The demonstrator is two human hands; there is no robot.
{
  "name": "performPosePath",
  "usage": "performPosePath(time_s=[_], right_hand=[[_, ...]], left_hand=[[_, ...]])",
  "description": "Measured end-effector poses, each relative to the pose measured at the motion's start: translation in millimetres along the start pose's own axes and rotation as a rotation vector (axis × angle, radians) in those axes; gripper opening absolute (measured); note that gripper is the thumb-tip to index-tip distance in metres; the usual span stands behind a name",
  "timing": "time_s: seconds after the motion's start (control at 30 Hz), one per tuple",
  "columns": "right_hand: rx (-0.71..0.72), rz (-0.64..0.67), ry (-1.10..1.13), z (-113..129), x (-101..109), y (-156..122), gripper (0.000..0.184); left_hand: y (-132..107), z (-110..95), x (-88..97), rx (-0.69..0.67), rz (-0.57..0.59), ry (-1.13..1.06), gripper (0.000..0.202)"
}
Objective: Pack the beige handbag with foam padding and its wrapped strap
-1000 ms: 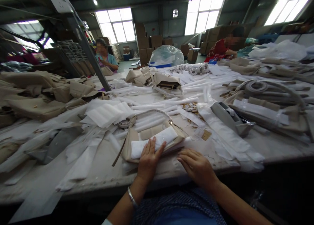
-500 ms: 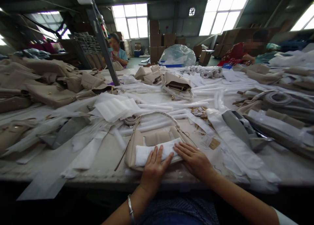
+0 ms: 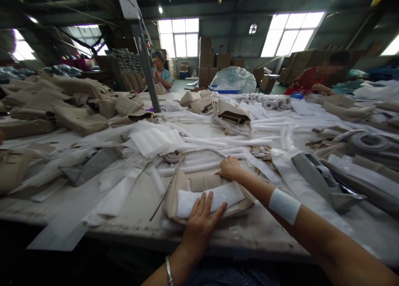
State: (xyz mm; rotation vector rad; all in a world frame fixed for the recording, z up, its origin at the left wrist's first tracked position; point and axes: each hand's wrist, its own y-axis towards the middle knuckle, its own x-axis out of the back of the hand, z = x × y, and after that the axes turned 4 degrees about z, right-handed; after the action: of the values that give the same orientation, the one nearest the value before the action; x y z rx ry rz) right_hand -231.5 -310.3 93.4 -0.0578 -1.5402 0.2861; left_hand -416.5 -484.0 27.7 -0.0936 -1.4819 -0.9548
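Note:
A beige handbag (image 3: 173, 194) lies on its back on the table in front of me, its thin strap (image 3: 199, 150) arched away from me. Across its front rests a white padded packet (image 3: 232, 194). My left hand (image 3: 201, 219) lies on the packet with fingers stretched out, pressing it against the bag. At the bag's upper right, where the strap comes down, my right hand (image 3: 230, 168) has its fingers curled closed. What is inside those fingers is hidden. A small flap pocket (image 3: 204, 183) shows between the packet and the strap.
Beige bags (image 3: 79, 117) are heaped at the left, and another open bag (image 3: 232, 113) stands beyond. White foam sheets (image 3: 154, 140) and a grey tape dispenser (image 3: 318, 176) lie around. A metal post (image 3: 149, 70) rises from the table. Two people work across it.
My right hand has left the packet and moved up to the bag's upper right edge by the strap, its fingers now curled. My left hand stays on the packet. The view has tilted up slightly.

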Motion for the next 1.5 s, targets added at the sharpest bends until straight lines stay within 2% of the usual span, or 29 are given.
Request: performPosePath(time_s=[0.13,0.23,0.4,0.63,0.77,0.87,1.0,1.13,1.27,1.5], right_hand=[[-0.043,0.063,0.098,-1,-7,5,0.027],[-0.023,0.042,0.202,-8,-10,0,0.016],[0.029,-0.128,0.414,-21,-8,-5,0.015],[0.143,-0.393,0.724,-36,22,-2,0.020],[0.289,-0.460,0.896,-38,35,-25,0.033],[0.449,-0.499,0.888,-35,34,-63,0.026],[0.592,-0.542,0.709,-33,9,-119,0.015],[0.678,-0.620,0.576,-32,-33,-153,0.022],[0.689,-0.750,0.490,-28,-62,-165,0.027],[0.687,-0.851,0.489,-27,-84,-165,0.028]], left_hand=[[0,0,-1.0,0.003,-0.030,0.002,0.065],[0,0,-3.3,-0.004,-0.036,0.007,0.065],[-1,2,-9.0,0.001,-0.063,-0.001,0.062],[1,9,-10.5,-0.011,0.001,-0.029,0.067],[5,12,-8.8,-0.016,0.036,-0.032,0.068],[7,14,-4.9,-0.027,0.065,-0.031,0.068],[10,15,-0.8,-0.025,0.096,-0.049,0.069],[9,13,-2.0,-0.010,0.100,-0.072,0.069],[9,12,-0.7,0.004,0.109,-0.094,0.067],[22,4,10.5,0.035,0.193,-0.025,0.057]])
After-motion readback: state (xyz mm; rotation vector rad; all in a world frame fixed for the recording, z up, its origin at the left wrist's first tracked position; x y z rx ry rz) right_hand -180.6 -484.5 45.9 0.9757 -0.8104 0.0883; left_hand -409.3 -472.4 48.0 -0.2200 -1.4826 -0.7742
